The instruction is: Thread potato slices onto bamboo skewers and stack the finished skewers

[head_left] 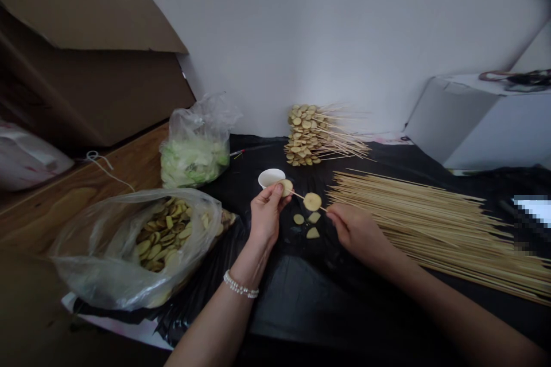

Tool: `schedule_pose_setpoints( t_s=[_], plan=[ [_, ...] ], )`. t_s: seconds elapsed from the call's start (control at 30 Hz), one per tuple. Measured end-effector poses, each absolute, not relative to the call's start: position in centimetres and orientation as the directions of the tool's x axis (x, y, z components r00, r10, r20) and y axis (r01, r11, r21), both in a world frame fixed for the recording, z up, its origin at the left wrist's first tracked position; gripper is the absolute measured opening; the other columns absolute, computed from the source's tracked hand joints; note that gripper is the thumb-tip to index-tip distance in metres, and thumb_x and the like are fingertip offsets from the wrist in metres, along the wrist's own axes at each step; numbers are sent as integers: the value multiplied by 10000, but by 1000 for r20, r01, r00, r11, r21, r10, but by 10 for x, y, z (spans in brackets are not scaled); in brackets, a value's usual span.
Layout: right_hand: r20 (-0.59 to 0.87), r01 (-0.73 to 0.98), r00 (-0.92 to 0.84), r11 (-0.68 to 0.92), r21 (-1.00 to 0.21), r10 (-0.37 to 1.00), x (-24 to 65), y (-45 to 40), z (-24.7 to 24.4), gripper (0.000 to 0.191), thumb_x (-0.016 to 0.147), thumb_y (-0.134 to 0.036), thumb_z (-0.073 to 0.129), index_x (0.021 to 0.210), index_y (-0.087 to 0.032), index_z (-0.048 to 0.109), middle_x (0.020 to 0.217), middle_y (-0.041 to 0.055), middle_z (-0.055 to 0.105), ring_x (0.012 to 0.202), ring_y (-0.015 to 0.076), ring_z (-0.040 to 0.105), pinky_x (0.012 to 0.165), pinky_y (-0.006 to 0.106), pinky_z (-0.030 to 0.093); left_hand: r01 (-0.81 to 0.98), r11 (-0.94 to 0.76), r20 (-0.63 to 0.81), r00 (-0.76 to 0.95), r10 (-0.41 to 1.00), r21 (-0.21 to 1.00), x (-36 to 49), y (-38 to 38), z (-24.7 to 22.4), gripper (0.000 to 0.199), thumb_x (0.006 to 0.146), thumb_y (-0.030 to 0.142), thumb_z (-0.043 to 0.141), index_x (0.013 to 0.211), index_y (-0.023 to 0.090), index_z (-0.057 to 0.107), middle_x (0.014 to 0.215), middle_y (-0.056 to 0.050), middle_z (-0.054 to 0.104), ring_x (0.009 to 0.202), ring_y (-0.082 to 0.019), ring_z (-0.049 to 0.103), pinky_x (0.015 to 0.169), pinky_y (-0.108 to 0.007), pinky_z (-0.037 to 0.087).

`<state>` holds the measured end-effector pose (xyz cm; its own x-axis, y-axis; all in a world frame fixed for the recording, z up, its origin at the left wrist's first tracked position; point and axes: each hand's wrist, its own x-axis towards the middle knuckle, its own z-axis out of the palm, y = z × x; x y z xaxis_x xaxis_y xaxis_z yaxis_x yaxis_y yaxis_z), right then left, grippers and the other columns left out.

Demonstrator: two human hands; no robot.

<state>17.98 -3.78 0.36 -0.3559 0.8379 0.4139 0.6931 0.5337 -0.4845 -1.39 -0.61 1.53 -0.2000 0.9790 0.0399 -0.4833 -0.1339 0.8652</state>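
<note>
Left hand (267, 212) and right hand (355, 233) work low over a black plastic sheet (293, 304) on the table (129, 166), with a bag of potato slices (161, 235) left of the left hand, loose bamboo skewers (430, 229) right of the right hand and a stack of loaded skewers (305, 135) ahead. Left hand pinches a potato slice (286, 187) on one bamboo skewer (298, 195); right hand pinches narrowly at its other end, a second slice (312, 202) sitting mid-shaft and three loose slices (313, 233) just below. Risk: uneven pressure could split a slice or bow the thin skewer, and a slip could scatter the loose slices.
</note>
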Motion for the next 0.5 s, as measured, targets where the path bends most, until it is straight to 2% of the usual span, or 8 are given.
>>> schedule_pose_setpoints(
  t_s=[0.13,0.2,0.27,0.4,0.5],
  plan=[
    [233,553,-402,437,-709,886,179,-38,10,277,907,-238,392,677,-208,545,580,-14,579,537,133,508,557,251,360,-483,-113,31,-176,984,868,-14,-6,15,230,652,307,790,796,135,740,821,-67,730,758,-154,676,711,-253,516],
    [168,500,-418,380,-778,893,178,-37,12,271,894,-241,411,663,-210,547,556,-25,576,522,127,510,538,239,366,-486,-108,26,-173,985,867,-13,-6,15,231,645,307,795,792,138,740,831,-67,729,760,-156,676,708,-256,515],
    [202,512,-385,390,-765,901,178,-37,13,256,879,-237,434,653,-207,550,570,-21,585,548,130,528,552,238,372,-487,-108,25,-174,984,867,-13,-6,14,232,642,309,797,788,138,739,832,-68,728,754,-152,673,707,-255,514],
    [359,584,-318,479,-655,878,177,-38,10,203,871,-210,445,725,-197,585,668,2,620,627,141,558,605,249,375,-475,-115,39,-167,985,872,-12,-7,14,226,658,303,786,797,130,742,822,-73,728,739,-136,662,709,-243,512],
    [382,591,-312,492,-639,870,176,-38,8,205,876,-208,438,724,-195,574,662,2,607,624,140,548,604,251,368,-470,-112,40,-160,986,876,-12,-7,14,233,659,302,784,808,128,743,826,-74,729,740,-137,660,708,-242,514]
  ],
)
